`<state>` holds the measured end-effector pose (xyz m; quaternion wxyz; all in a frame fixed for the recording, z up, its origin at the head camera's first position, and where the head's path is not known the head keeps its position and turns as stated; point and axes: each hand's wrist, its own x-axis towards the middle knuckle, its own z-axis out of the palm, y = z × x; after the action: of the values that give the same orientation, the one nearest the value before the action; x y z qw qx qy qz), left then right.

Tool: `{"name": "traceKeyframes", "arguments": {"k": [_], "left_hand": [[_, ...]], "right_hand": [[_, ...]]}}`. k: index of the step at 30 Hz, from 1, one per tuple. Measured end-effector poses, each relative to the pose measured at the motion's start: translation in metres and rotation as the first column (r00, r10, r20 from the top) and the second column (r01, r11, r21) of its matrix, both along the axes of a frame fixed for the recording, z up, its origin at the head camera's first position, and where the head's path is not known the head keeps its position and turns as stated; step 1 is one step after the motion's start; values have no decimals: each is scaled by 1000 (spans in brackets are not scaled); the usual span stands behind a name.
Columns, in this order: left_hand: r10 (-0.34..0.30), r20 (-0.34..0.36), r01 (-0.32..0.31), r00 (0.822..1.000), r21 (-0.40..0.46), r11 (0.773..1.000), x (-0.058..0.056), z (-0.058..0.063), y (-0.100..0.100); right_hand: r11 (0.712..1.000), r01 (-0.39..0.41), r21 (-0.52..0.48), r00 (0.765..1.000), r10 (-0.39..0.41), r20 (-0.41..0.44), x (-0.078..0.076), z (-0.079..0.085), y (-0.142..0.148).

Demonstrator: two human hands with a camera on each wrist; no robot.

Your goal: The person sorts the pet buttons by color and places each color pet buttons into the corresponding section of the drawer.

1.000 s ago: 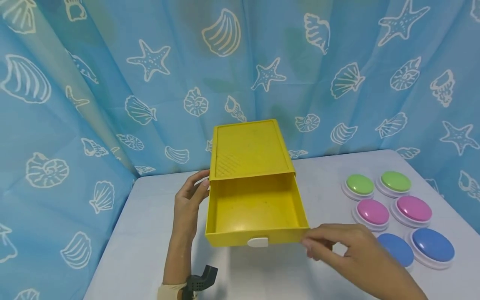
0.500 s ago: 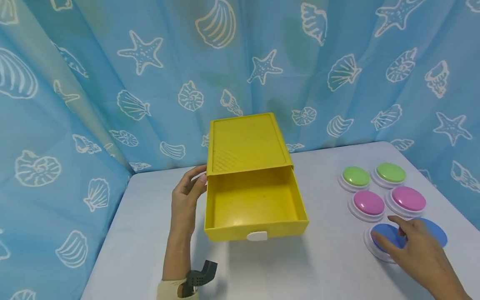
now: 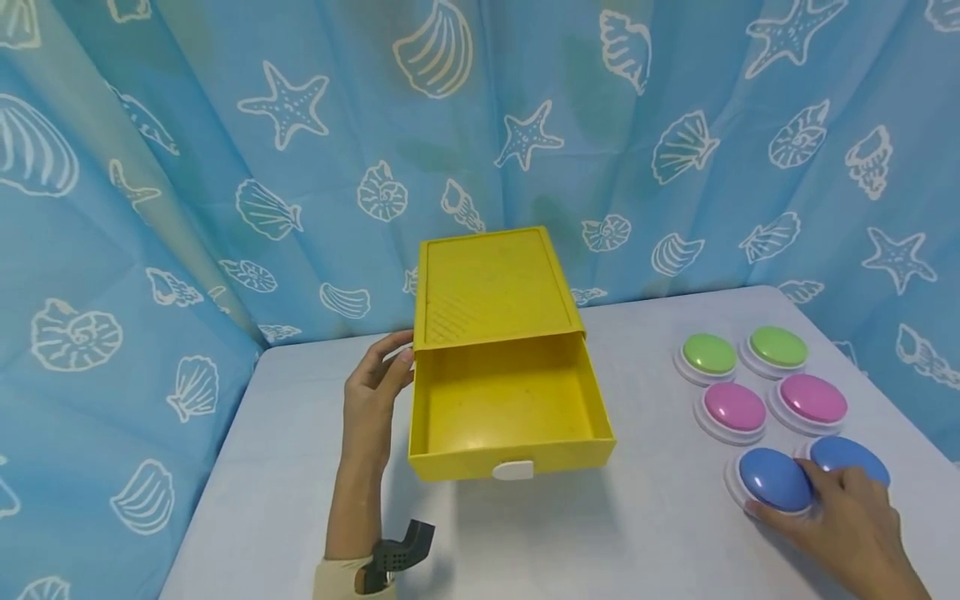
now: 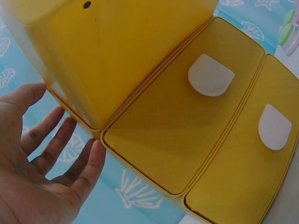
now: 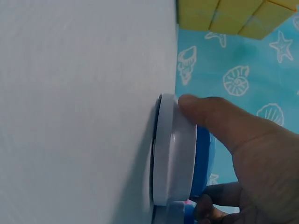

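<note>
A yellow drawer cabinet [image 3: 491,283] stands mid-table, its top drawer [image 3: 510,412] pulled out with a bare floor and a white tab handle [image 3: 513,471]. My left hand [image 3: 372,404] rests its fingertips against the cabinet's left side; the left wrist view has those fingers [image 4: 86,175] loosely extended at the edge, beside two lower drawers with white tabs. At the right, my right hand [image 3: 847,517] grips the nearer-left blue push button [image 3: 774,478]. In the right wrist view the thumb [image 5: 210,114] lies on its white base [image 5: 175,154], fingers on the far side.
Behind the right hand is another blue button [image 3: 847,457], partly hidden. Two pink buttons [image 3: 735,407] and two green ones [image 3: 708,353] form rows farther back. A blue shell-patterned curtain [image 3: 525,125] hangs along the back and sides of the white-covered table [image 3: 660,533].
My right hand has left the drawer's front corner, moved right over the buttons and taken hold of a blue one. The left hand has stayed at the cabinet's side.
</note>
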<state>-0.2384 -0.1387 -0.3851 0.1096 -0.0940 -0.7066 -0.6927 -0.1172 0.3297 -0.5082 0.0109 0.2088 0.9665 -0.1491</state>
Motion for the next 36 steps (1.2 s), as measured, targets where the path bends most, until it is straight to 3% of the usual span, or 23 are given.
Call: {"name": "traceKeyframes", "arguments": {"k": [6,11,19,29,36], "left_hand": [[-20,-13,20,1000,18,1000,-2,-2,-2],[-33,-13,34,999,19,999,-4,-7,-2],[-18,-24,18,1000,-3,1000,-3,-4,-3],[-5,-20,4,1000,-30,1000,-2,-3,-2],[-1,-7,1,1000,-20,1000,-2,-2,-2]], "right_hand": [[992,105,-67,992,-100,83,-3,2,-5],[989,119,-92,990,-112,82,2,8,-12],[997,-27,-67,998,23,-53,1,42,-27],[988,-139,-73,977,125,-171,-9,81,-41],[974,-214,-77,943,185,-277,-14,109,-55]]}}
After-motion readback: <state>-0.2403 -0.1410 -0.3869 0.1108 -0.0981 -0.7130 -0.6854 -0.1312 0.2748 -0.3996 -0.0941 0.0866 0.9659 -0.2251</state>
